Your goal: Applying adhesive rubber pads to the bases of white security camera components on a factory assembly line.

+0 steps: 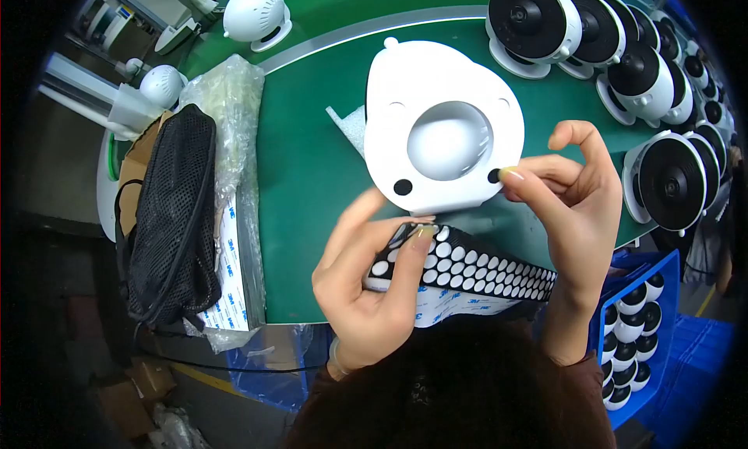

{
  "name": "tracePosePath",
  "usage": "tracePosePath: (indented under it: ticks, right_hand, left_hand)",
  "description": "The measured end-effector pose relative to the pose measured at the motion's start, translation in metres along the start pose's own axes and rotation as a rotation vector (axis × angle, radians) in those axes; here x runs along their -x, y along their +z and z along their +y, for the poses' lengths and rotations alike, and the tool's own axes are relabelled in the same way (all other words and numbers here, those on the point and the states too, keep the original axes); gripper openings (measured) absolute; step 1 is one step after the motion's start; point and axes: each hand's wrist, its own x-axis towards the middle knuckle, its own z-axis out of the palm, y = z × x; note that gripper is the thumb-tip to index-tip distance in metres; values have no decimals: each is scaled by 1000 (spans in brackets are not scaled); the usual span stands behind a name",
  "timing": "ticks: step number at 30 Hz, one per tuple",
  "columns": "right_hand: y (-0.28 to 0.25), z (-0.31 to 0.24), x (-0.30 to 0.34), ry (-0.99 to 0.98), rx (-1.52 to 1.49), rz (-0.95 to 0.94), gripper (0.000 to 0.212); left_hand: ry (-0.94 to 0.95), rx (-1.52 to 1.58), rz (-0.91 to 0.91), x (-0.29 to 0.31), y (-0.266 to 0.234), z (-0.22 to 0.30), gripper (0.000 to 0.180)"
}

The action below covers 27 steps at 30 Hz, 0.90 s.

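Hands: left hand (366, 285) pinches the near-left corner of a black sheet of round pads (487, 268) between thumb and forefinger. Right hand (580, 204) has its thumb and forefinger brought together at a black dot (494, 176) on the white housing (448, 137); cannot tell whether the dot is gripped or only pressed. Remaining right-hand fingers are curled loosely, clear of the part.

Handling (judged): the housing looks like moulded plastic, light and stiff, smooth enough to slide under a push. Best hold is at the outer rim, leaving the round recess and its glossy surface untouched, since scuffs would show. The sheet looks thin and floppy; it bows along its length and is likely to curl. Take it by a margin or corner, as the left hand does. Dots are small and probably tacky-backed, so fingertips at the edge suit them.

Position: housing lies on the green table (300, 184), ahead of both hands, recess facing up. A second black dot (403, 187) sits at its near-left, just beyond the left fingers. The sheet is between housing and body, running from the left fingertips toward the right wrist. Pale foam piece (352, 128) shows beside the housing's left edge.
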Motion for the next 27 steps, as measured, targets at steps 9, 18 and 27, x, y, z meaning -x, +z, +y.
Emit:
tracePosePath:
  ticks: [9,18,27]
  right_hand:
    - [12,-13,36,-352,439,-9,23]
    - [15,-13,51,-334,333,-76,22]
    - [12,-12,53,-286,299,-10,19]
  left_hand:
    - [15,60,0,18,-16,7,10]
    - [-3,62,-17,17,-8,13,8]
    - [45,66,26,23,-6,8,9]
